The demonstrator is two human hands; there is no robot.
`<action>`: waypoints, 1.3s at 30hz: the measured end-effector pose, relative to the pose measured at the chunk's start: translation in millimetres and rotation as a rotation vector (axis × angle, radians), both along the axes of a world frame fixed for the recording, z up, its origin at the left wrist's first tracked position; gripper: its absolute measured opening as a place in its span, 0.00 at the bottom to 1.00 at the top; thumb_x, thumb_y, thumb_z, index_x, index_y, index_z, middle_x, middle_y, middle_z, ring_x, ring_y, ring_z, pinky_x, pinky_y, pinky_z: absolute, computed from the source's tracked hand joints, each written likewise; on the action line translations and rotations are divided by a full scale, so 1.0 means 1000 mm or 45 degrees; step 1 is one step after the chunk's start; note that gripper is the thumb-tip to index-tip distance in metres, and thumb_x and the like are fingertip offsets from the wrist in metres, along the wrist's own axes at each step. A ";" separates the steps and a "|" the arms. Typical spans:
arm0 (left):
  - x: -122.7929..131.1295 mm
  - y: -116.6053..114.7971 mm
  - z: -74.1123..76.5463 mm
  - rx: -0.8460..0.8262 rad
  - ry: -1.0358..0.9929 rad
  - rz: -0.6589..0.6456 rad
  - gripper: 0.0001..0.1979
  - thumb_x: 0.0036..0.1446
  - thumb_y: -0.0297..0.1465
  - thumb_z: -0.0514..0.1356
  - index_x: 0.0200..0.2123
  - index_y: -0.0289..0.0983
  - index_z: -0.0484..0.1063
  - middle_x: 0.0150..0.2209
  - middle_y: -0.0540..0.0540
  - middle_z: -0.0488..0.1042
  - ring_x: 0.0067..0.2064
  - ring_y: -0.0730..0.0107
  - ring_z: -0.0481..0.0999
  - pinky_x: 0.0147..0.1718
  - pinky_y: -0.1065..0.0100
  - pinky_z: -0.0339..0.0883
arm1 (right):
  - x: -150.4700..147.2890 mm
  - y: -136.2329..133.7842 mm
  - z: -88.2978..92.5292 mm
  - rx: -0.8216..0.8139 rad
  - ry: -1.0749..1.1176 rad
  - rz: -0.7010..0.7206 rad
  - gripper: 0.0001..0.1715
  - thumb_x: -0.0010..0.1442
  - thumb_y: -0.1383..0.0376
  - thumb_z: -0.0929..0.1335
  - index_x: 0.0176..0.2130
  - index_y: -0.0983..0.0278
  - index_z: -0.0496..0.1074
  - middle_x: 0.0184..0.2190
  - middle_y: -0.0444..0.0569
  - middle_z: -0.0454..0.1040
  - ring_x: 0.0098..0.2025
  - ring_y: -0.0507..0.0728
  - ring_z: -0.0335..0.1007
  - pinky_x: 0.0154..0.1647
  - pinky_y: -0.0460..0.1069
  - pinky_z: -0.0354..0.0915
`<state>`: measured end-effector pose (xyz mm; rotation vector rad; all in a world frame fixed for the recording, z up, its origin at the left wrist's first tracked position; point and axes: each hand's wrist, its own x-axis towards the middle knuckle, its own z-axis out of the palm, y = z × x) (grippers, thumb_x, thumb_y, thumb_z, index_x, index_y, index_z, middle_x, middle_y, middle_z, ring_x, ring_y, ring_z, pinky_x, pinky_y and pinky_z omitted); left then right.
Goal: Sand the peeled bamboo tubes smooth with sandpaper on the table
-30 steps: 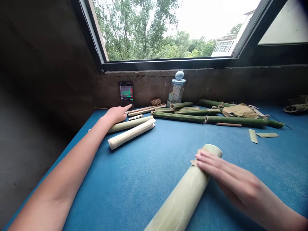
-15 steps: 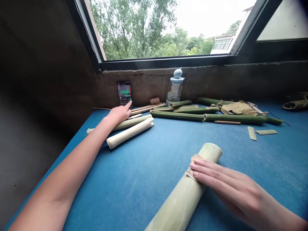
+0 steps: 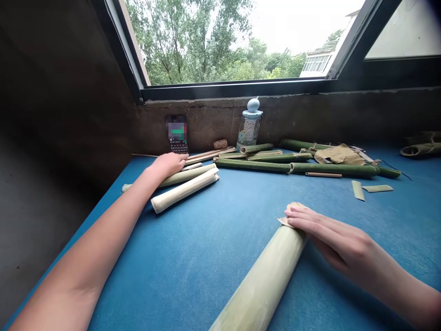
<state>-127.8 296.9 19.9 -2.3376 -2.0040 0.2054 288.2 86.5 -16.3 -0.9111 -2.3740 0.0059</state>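
Note:
A thick, pale green bamboo tube [image 3: 263, 276] runs from the bottom edge up toward the middle of the table. Near its far end my right hand [image 3: 337, 239] presses a tan piece of sandpaper [image 3: 285, 222] round the top of it, fingers together and mostly covering the sheet. My left hand [image 3: 168, 164] reaches far forward, low in front of a phone [image 3: 178, 133] that leans on the wall. Its fingers look stretched out, with nothing visible in them. Below that wrist lie a peeled bamboo piece [image 3: 186, 189] and a greenish bamboo tube [image 3: 188, 174].
Green bamboo stalks [image 3: 255, 165] lie along the back of the blue table [image 3: 179, 257]. A ball of twine [image 3: 220, 144] and a lidded bottle [image 3: 248, 128] stand by the wall. At right are a crumpled brown sheet [image 3: 339, 154] and two flat bamboo slips [image 3: 358, 190].
My right hand has slid the sandpaper up the tube to its far end. My left hand's pointing finger has come down off the phone's screen.

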 end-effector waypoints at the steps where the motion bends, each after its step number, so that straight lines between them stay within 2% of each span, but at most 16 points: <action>1: -0.001 0.001 0.000 -0.002 -0.009 0.002 0.29 0.68 0.39 0.42 0.69 0.47 0.63 0.63 0.46 0.69 0.59 0.54 0.72 0.52 0.65 0.65 | 0.003 0.003 -0.001 0.021 -0.010 -0.021 0.23 0.68 0.76 0.63 0.59 0.61 0.70 0.58 0.49 0.74 0.65 0.58 0.65 0.71 0.52 0.58; 4: -0.003 0.003 -0.002 -0.006 -0.036 0.022 0.30 0.69 0.40 0.39 0.70 0.47 0.59 0.65 0.47 0.66 0.62 0.55 0.70 0.53 0.65 0.64 | 0.003 0.003 -0.001 0.074 -0.035 -0.010 0.23 0.68 0.76 0.63 0.59 0.63 0.69 0.59 0.50 0.74 0.66 0.58 0.64 0.71 0.52 0.57; 9: -0.004 0.008 -0.003 -0.028 -0.016 0.051 0.30 0.69 0.40 0.38 0.71 0.47 0.59 0.65 0.45 0.66 0.61 0.52 0.70 0.53 0.63 0.64 | -0.005 -0.007 0.002 0.027 -0.033 0.073 0.23 0.68 0.77 0.62 0.59 0.65 0.69 0.59 0.53 0.74 0.66 0.59 0.64 0.69 0.53 0.61; 15: -0.004 0.008 -0.003 -0.032 -0.001 0.056 0.30 0.69 0.40 0.38 0.71 0.48 0.58 0.65 0.45 0.66 0.61 0.51 0.70 0.51 0.62 0.65 | -0.005 -0.007 0.002 0.103 -0.020 0.006 0.21 0.68 0.76 0.63 0.57 0.65 0.71 0.56 0.52 0.76 0.64 0.57 0.66 0.70 0.51 0.58; 20: -0.003 0.008 -0.002 -0.027 0.020 0.064 0.30 0.69 0.42 0.38 0.71 0.50 0.58 0.64 0.44 0.67 0.60 0.51 0.71 0.51 0.61 0.65 | -0.019 -0.025 0.005 0.112 -0.067 0.251 0.24 0.69 0.76 0.59 0.60 0.69 0.69 0.58 0.56 0.74 0.66 0.62 0.63 0.67 0.58 0.65; 25: -0.002 0.009 -0.003 -0.034 0.019 0.087 0.34 0.69 0.47 0.33 0.70 0.48 0.60 0.61 0.41 0.71 0.59 0.48 0.72 0.50 0.59 0.66 | 0.002 -0.027 0.004 0.165 -0.109 -0.026 0.31 0.65 0.82 0.61 0.63 0.65 0.68 0.59 0.52 0.74 0.65 0.59 0.65 0.70 0.55 0.61; 30: -0.002 0.008 -0.002 -0.028 0.015 0.081 0.34 0.69 0.48 0.33 0.70 0.48 0.60 0.61 0.40 0.71 0.59 0.46 0.72 0.50 0.57 0.66 | 0.014 -0.033 0.001 0.184 -0.132 0.095 0.29 0.67 0.79 0.60 0.64 0.68 0.66 0.61 0.56 0.71 0.66 0.63 0.63 0.67 0.58 0.64; 34: -0.002 0.008 -0.003 -0.018 0.007 0.091 0.33 0.69 0.47 0.34 0.71 0.50 0.58 0.62 0.42 0.70 0.60 0.48 0.71 0.51 0.59 0.66 | 0.012 -0.032 0.006 0.169 -0.131 0.029 0.30 0.65 0.81 0.62 0.64 0.67 0.65 0.60 0.55 0.72 0.66 0.62 0.63 0.68 0.59 0.63; 37: -0.002 0.008 -0.003 -0.013 0.023 0.090 0.32 0.69 0.47 0.35 0.70 0.51 0.59 0.63 0.43 0.69 0.60 0.49 0.71 0.51 0.59 0.66 | 0.006 -0.036 0.010 0.188 -0.208 0.190 0.27 0.66 0.80 0.61 0.63 0.73 0.66 0.61 0.59 0.71 0.68 0.65 0.60 0.68 0.59 0.64; 39: -0.001 0.007 -0.002 -0.007 0.028 0.090 0.32 0.69 0.46 0.36 0.70 0.51 0.59 0.63 0.44 0.68 0.60 0.48 0.71 0.51 0.58 0.66 | 0.004 -0.036 0.010 0.182 -0.182 0.268 0.26 0.66 0.79 0.60 0.62 0.74 0.67 0.61 0.60 0.71 0.68 0.65 0.60 0.67 0.59 0.65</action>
